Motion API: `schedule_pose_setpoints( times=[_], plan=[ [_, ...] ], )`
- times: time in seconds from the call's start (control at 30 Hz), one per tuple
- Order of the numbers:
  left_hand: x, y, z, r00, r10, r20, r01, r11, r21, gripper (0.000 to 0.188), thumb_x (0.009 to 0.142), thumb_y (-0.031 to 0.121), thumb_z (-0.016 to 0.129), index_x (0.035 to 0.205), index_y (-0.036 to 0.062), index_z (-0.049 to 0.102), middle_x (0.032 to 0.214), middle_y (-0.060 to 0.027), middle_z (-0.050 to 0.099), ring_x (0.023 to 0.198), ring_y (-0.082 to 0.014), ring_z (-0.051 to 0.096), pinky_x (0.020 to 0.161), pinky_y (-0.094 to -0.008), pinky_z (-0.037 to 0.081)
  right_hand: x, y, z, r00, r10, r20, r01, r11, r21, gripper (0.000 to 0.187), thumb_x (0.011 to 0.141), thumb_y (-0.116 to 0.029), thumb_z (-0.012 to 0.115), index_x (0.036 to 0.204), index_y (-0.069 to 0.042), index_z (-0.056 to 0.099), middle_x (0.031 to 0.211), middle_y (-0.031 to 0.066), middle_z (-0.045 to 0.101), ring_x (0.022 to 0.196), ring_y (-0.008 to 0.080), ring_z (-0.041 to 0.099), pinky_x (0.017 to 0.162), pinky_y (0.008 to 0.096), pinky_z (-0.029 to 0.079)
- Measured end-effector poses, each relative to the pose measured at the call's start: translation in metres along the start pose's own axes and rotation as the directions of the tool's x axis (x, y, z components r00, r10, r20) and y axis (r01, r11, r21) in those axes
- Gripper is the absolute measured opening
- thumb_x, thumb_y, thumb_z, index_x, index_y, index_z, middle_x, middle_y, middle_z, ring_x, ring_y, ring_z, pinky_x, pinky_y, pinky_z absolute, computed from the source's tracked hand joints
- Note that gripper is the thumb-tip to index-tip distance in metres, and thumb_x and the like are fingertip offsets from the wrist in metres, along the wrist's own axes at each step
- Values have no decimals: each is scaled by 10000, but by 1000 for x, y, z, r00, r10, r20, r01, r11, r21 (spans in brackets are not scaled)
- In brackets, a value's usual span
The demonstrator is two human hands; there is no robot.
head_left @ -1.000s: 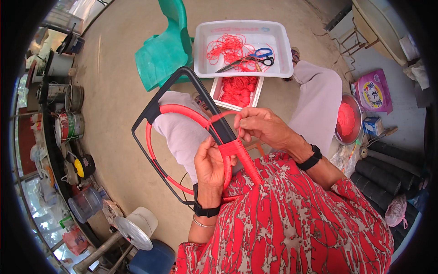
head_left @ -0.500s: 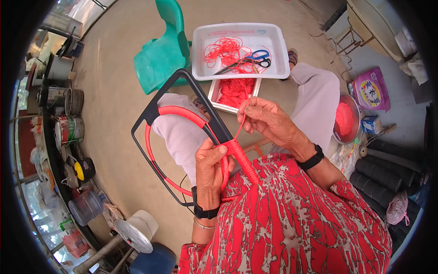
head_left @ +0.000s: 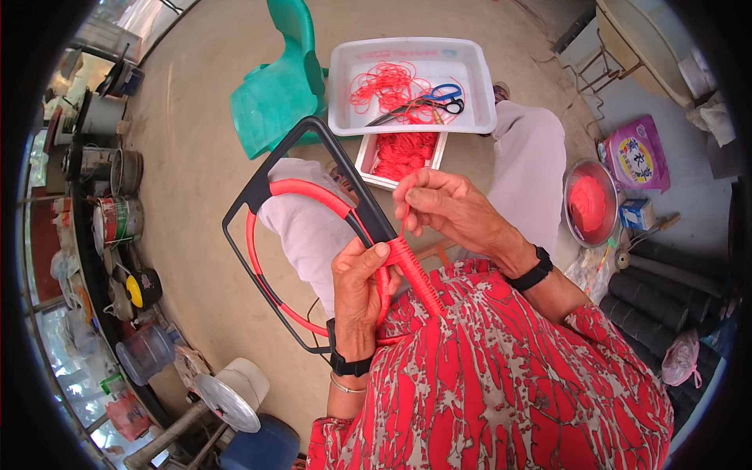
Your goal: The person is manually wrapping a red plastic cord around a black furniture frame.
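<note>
A black frame point(head_left: 255, 190) with an inner ring partly wrapped in red cord leans across my lap. Tight turns of red cord cover the lower part of its side bar point(head_left: 415, 276). My left hand point(head_left: 359, 288) is closed on the frame beside those turns, thumb resting near the wrapping's upper end. Close by on the right, my right hand point(head_left: 446, 205) pinches a red cord point(head_left: 404, 224) between thumb and fingers. The short length of cord runs from this pinch down to the top of the wrapped part.
A white tub point(head_left: 337, 102) ahead holds loose red cord point(head_left: 384, 88) and scissors point(head_left: 446, 98). Below it is a white box point(head_left: 368, 163) of red cord. A green chair point(head_left: 270, 110) stands left. At right are a metal bowl point(head_left: 578, 223), a purple bag point(head_left: 636, 153) and dark rolls point(head_left: 650, 301).
My right hand has moved slightly left and closer to the bar, shortening the visible cord between it and the wrapping. The left hand keeps its hold on the frame.
</note>
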State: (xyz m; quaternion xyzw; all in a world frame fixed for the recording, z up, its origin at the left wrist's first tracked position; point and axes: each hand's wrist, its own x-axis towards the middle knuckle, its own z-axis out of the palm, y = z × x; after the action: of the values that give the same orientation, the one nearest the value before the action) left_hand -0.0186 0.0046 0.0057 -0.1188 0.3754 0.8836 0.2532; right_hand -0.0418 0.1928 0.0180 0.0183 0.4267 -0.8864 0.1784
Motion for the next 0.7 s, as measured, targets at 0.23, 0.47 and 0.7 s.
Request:
schedule_pose_setpoints(
  times=[0.23, 0.47, 0.7],
  plan=[
    [-22, 6, 10, 991, 133, 27, -134, 990, 39, 220, 841, 62, 663, 1016, -51, 590, 826, -131, 661, 533, -141, 584, 405, -218, 419, -20, -18, -9, 935, 260, -241, -355, 692, -629, 185, 918, -199, 604, 937, -17, 635, 809, 34, 644, 637, 79, 587, 550, 210, 468],
    [-32, 10, 18, 975, 221, 14, -221, 971, 86, 261, 825, 58, 681, 1034, -64, 584, 850, -141, 658, 570, -150, 590, 429, -226, 428, -36, -30, 28, 993, -38, 115, 102, 775, -624, 126, 858, -120, 674, 896, -4, 644, 743, 11, 633, 604, 68, 560, 543, 222, 446],
    [-38, 11, 27, 959, 284, -23, -276, 947, 163, 250, 809, 39, 696, 1008, -68, 589, 804, -145, 652, 532, -132, 554, 442, -224, 418, -40, -31, 35, 981, -75, 179, 182, 667, -723, 118, 839, -110, 681, 898, -16, 642, 739, 35, 634, 577, 83, 554, 518, 234, 436]
  ],
)
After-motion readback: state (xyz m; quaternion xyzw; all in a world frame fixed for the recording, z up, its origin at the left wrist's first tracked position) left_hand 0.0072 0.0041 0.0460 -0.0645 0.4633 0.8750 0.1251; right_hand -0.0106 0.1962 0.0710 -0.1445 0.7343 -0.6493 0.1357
